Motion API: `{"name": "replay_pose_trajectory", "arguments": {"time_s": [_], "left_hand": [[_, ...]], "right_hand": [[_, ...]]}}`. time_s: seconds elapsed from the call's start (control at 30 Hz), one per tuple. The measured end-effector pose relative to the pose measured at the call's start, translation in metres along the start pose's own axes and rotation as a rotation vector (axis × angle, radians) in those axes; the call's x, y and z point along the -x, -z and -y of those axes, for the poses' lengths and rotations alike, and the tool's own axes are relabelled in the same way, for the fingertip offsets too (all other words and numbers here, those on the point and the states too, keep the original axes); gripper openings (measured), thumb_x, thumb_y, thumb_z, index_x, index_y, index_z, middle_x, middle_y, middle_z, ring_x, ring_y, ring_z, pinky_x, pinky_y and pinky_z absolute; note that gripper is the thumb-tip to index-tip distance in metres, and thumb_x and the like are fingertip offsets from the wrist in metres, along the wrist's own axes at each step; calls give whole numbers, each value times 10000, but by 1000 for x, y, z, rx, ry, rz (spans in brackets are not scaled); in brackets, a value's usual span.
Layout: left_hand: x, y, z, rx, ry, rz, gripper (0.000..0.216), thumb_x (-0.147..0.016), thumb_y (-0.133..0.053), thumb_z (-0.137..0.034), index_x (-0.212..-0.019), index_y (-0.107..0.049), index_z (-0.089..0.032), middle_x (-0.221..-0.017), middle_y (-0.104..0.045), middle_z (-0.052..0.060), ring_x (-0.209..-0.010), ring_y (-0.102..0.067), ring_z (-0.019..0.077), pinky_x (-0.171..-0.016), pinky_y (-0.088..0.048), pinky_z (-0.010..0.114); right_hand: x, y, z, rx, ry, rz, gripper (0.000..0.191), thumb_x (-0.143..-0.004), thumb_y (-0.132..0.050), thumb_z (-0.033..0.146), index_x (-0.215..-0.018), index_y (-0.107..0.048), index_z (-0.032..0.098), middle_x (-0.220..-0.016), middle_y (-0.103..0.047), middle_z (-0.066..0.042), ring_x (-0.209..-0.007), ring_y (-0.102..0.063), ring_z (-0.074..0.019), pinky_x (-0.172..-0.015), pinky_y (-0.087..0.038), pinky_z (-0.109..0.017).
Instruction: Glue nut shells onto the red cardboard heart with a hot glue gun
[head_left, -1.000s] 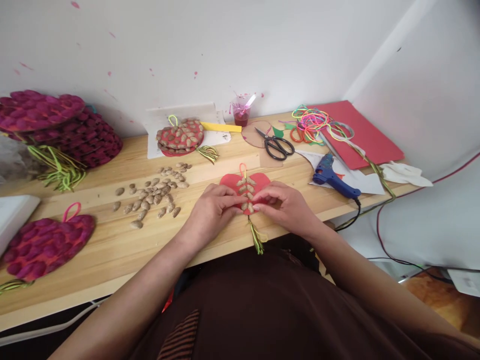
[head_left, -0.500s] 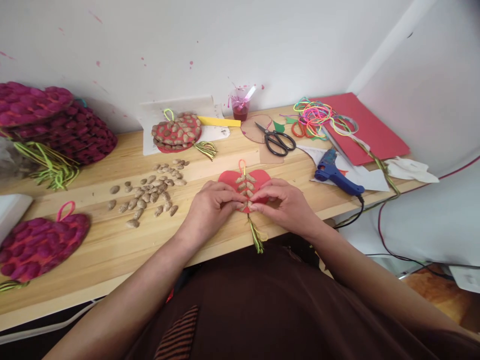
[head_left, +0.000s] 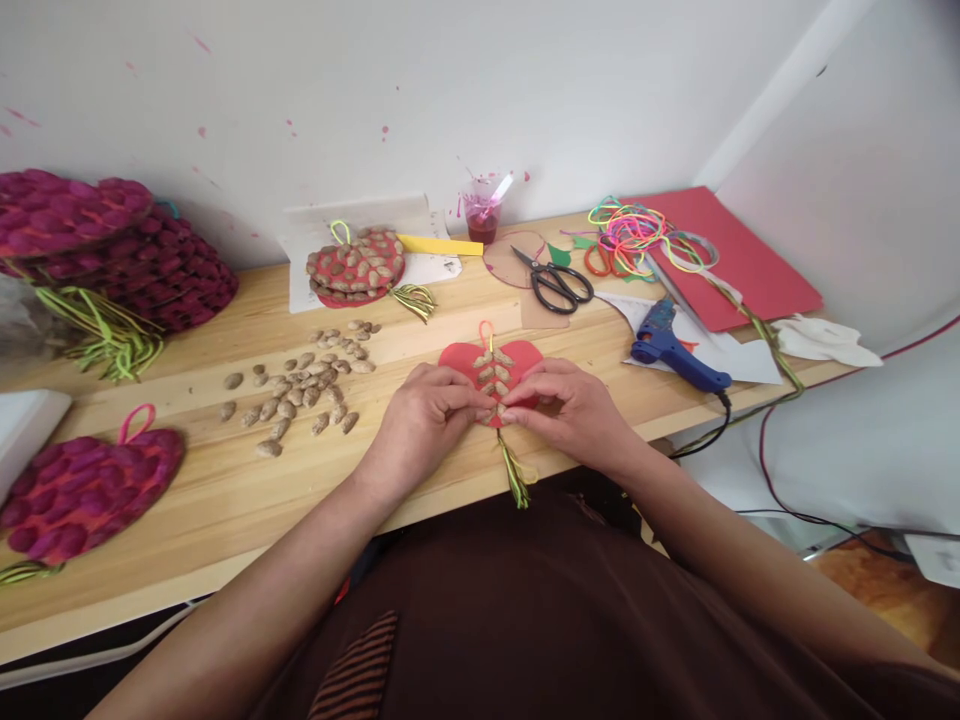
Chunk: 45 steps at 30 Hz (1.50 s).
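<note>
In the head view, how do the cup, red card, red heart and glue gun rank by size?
1. Red card
2. Red heart and glue gun: too close to rank; the heart is partly covered
3. Cup

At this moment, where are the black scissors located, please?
In the head view, the black scissors lie right of centre on the table, beyond the right hand, between the cup of red liquid and the blue glue gun.
</note>
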<state>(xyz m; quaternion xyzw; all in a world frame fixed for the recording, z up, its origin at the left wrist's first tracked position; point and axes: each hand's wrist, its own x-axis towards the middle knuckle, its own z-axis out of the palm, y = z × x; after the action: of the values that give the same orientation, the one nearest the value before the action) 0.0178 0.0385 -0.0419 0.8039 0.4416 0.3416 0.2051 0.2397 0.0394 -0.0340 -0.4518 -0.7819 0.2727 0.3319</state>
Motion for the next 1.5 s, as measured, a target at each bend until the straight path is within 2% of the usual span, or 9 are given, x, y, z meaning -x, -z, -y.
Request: {"name": "replay_pose_trajectory", "arguments": {"time_s": [0.3,0.47,0.57,0.8,1.5], "left_hand": [[2,-1,-3,-23,-2,-18,112,-861,-749,-192,-896,-815,-274,-875,-747,18,-862,-643,192,-811,-539,338],[2,1,0,109,72,-37,167,-862,-744,-181,-990,-802,-271,-914,-782,9,-891,-681,197,-856,-549,358],[2,3,0,163,107,-41,172,-876,-714,-151,-961,-804,-270,-900,-785,3,-873,-691,193,-850,-551,356],[2,-1,1,84,56,-23,109,-848,-772,-217,-914,-814,-293,-863,-768,7,-860,-662,200,-827,-537,363],[1,1,-2,4,-11,-10,102,-837,-779,-183,-901,-818,-252,-857,-749,22,-849,-640,184,-794,-517,312]], "right_hand": [[-1,-1,-1,-5,2,1,37,-825,-792,289,-850,-791,262,-861,-746,-32,-860,-666,-201,-829,-506,-358],[-1,2,0,-49,-28,-1,79,-814,-807,306,-870,-789,253,-863,-739,-28,-830,-663,-186,-781,-511,-333],[0,4,2,-106,-63,18,89,-834,-784,290,-902,-787,233,-885,-738,-35,-814,-666,-175,-735,-515,-308],[0,2,0,-23,11,-6,110,-795,-828,306,-892,-799,262,-906,-766,-34,-904,-684,-207,-880,-514,-366],[1,-3,-5,-3,66,-43,93,-780,-848,261,-857,-811,226,-863,-743,-48,-874,-675,-203,-842,-508,-362]]}}
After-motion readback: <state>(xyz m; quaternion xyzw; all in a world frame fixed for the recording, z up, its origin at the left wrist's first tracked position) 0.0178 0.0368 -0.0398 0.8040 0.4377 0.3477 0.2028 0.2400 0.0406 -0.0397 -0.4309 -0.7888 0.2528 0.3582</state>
